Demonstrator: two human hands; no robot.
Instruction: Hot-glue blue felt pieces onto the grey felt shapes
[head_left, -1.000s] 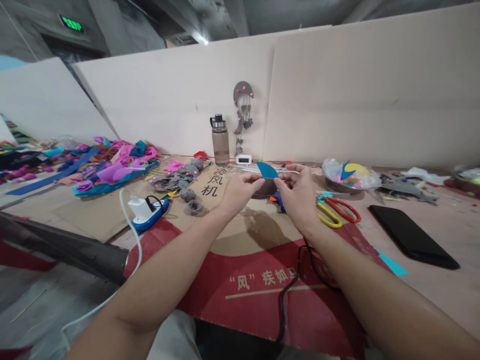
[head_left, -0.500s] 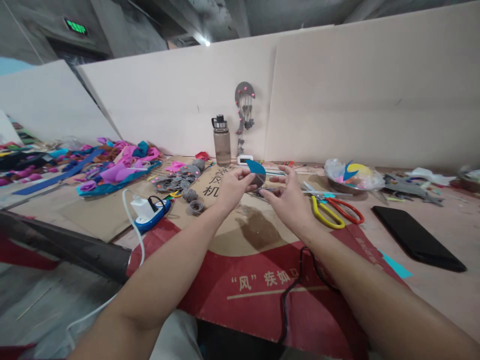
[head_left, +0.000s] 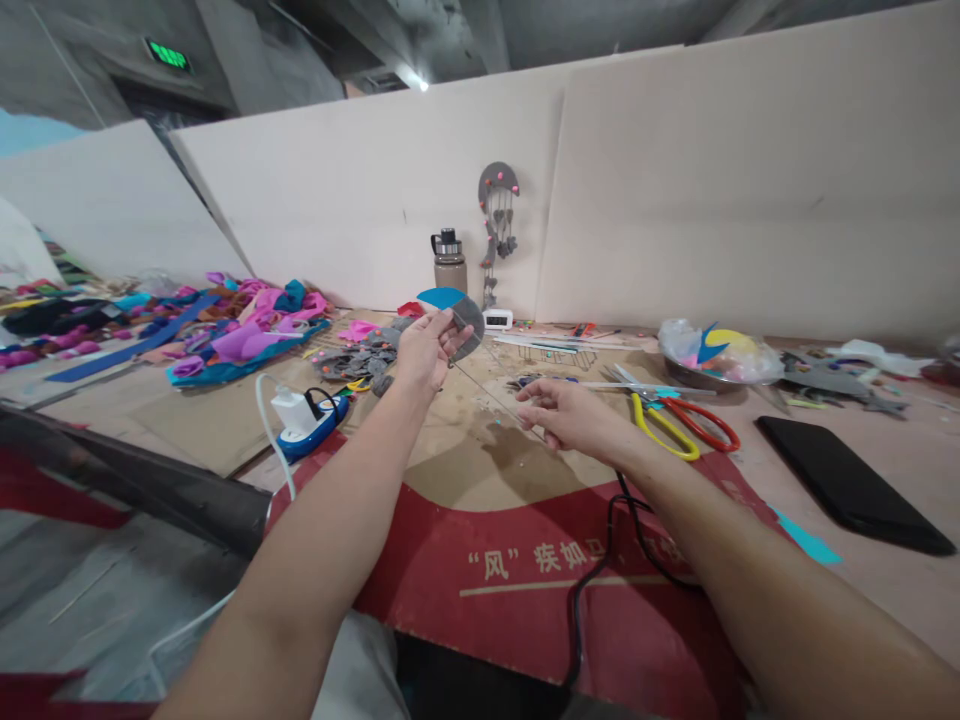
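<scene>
My left hand (head_left: 426, 352) is closed on a rounded grey felt piece (head_left: 471, 328) with a blue felt piece (head_left: 441, 297) along its top. A thin grey thread (head_left: 484, 388) slants down from it to my right hand (head_left: 564, 412). The right fingers are bent together around the thread's lower part; whether a needle is there is too small to tell. Beneath both hands lies a printed brown and red cardboard sheet (head_left: 517, 545).
Yellow-and-red-handled scissors (head_left: 667, 415) and a black phone (head_left: 851, 482) lie on the right. Behind stand a water bottle (head_left: 450, 268) and a bowl (head_left: 705, 373). On the left are a blue-and-white power strip (head_left: 313, 428), grey felt pieces (head_left: 358, 358) and colourful felt scraps (head_left: 255, 330).
My left hand has moved left and slightly up with the felt. My right hand has dropped lower, and the thread now stretches between the hands. The view has shifted slightly.
</scene>
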